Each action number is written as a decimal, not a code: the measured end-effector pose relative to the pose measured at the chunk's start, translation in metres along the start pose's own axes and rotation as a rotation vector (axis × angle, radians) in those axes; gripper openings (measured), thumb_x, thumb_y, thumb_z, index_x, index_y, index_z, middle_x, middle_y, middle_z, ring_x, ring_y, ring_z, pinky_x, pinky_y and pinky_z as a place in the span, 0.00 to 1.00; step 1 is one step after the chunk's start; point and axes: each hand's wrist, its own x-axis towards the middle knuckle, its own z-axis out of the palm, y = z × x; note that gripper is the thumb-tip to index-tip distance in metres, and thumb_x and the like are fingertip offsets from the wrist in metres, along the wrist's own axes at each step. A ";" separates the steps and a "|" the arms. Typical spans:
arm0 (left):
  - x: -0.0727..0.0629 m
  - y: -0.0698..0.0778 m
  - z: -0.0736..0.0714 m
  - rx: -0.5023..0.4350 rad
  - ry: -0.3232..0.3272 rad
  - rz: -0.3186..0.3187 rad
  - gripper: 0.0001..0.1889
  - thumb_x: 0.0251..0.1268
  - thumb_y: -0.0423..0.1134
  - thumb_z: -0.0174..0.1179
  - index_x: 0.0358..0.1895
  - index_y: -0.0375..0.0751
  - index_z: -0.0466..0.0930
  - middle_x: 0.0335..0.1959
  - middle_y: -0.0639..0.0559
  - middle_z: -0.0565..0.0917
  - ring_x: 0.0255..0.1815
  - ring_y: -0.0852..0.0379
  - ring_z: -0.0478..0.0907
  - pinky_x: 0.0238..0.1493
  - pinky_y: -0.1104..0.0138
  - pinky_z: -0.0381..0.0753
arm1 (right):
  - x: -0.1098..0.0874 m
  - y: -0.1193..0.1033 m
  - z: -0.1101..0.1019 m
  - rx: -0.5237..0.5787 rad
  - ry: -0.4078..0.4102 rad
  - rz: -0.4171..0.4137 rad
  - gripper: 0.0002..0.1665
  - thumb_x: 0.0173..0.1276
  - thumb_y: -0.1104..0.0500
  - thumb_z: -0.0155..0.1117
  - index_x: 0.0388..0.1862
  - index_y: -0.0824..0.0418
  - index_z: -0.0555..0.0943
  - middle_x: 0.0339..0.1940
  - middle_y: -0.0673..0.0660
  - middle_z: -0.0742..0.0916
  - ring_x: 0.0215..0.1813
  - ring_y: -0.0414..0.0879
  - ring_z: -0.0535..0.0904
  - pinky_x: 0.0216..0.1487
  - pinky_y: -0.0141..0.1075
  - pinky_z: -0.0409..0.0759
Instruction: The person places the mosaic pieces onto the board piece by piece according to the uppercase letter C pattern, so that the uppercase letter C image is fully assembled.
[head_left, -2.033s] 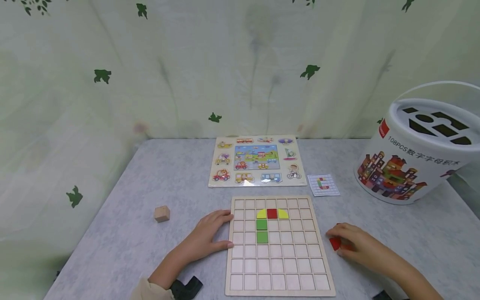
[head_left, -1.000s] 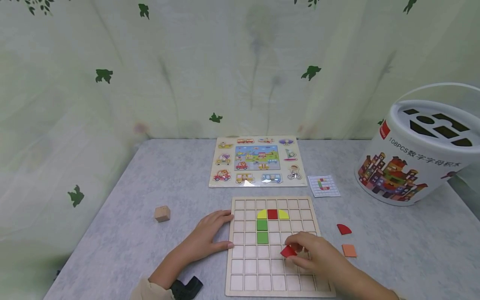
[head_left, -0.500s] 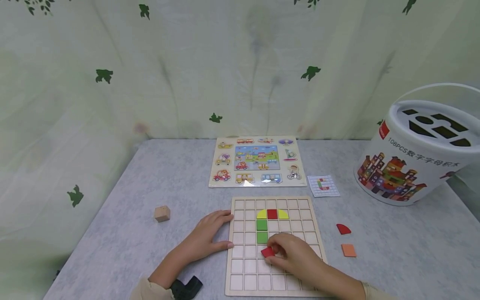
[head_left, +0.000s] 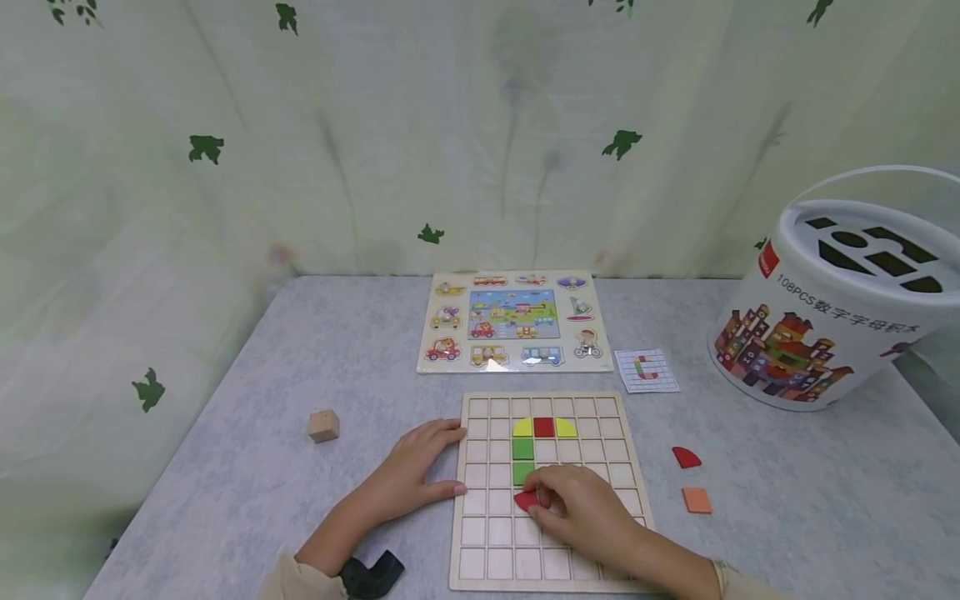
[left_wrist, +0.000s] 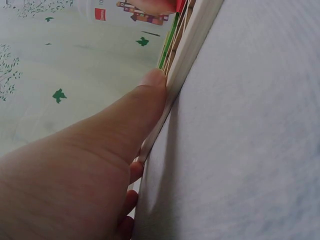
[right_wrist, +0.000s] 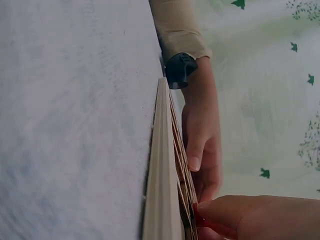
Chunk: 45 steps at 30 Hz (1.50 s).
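Observation:
On the table lies a wooden grid board (head_left: pixel 480 554). In its upper part sit a red square tile (head_left: pixel 543 427) between two yellow quarter-round tiles (head_left: pixel 567 428), and two green square tiles (head_left: pixel 522 449) below the left yellow one. My right hand (head_left: pixel 588 508) pinches a red tile (head_left: pixel 523 501) over the cell just under the lower green tile; fingers hide part of its shape. My left hand (head_left: pixel 408 475) rests along the board's left edge with fingers spread. In the left wrist view the left thumb (left_wrist: pixel 150 82) touches the board's rim.
Right of the board lie a red quarter-round tile (head_left: pixel 686 457) and an orange square tile (head_left: pixel 697 501). Behind it are a picture card (head_left: pixel 647 371) and a vehicle puzzle (head_left: pixel 517 358). A white bucket (head_left: pixel 817 333) stands at right, a wooden cube (head_left: pixel 324 426) at left.
My right hand has carried the red tile from the table's right side leftward over the board to below the green tiles. Its move uncovered the other red tile and the orange one. My left hand stays put.

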 end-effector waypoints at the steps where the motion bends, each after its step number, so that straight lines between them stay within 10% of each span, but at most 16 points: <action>1: 0.000 0.000 0.000 0.001 -0.003 -0.005 0.37 0.52 0.61 0.58 0.64 0.46 0.63 0.65 0.53 0.61 0.66 0.53 0.52 0.62 0.52 0.52 | 0.000 0.000 0.000 0.002 -0.001 0.002 0.08 0.57 0.52 0.65 0.36 0.49 0.79 0.22 0.36 0.72 0.26 0.33 0.67 0.29 0.28 0.66; 12: -0.001 -0.001 0.000 0.000 -0.001 -0.018 0.37 0.52 0.61 0.58 0.64 0.47 0.63 0.65 0.54 0.61 0.66 0.55 0.52 0.62 0.53 0.51 | 0.002 -0.004 0.003 -0.068 0.018 0.019 0.09 0.54 0.48 0.67 0.31 0.47 0.76 0.18 0.39 0.69 0.24 0.33 0.64 0.28 0.29 0.63; 23: -0.002 -0.001 0.001 -0.002 -0.004 -0.019 0.37 0.52 0.61 0.58 0.64 0.47 0.63 0.65 0.54 0.61 0.66 0.54 0.52 0.62 0.53 0.51 | -0.006 -0.004 -0.032 0.143 -0.185 0.062 0.21 0.58 0.47 0.63 0.50 0.51 0.75 0.38 0.40 0.77 0.42 0.37 0.71 0.44 0.34 0.72; 37: -0.001 0.000 0.001 0.001 0.001 -0.003 0.37 0.52 0.61 0.58 0.64 0.46 0.63 0.65 0.54 0.61 0.66 0.55 0.52 0.62 0.53 0.51 | -0.063 0.040 -0.096 -0.086 0.099 0.020 0.31 0.49 0.50 0.71 0.54 0.52 0.74 0.53 0.44 0.76 0.54 0.42 0.70 0.47 0.46 0.74; 45: 0.000 0.000 0.000 -0.001 -0.003 -0.004 0.37 0.52 0.60 0.58 0.64 0.46 0.63 0.65 0.54 0.61 0.66 0.54 0.52 0.62 0.53 0.51 | -0.092 0.079 -0.101 -0.082 0.028 0.159 0.32 0.50 0.44 0.68 0.54 0.54 0.74 0.51 0.49 0.77 0.51 0.43 0.71 0.46 0.35 0.73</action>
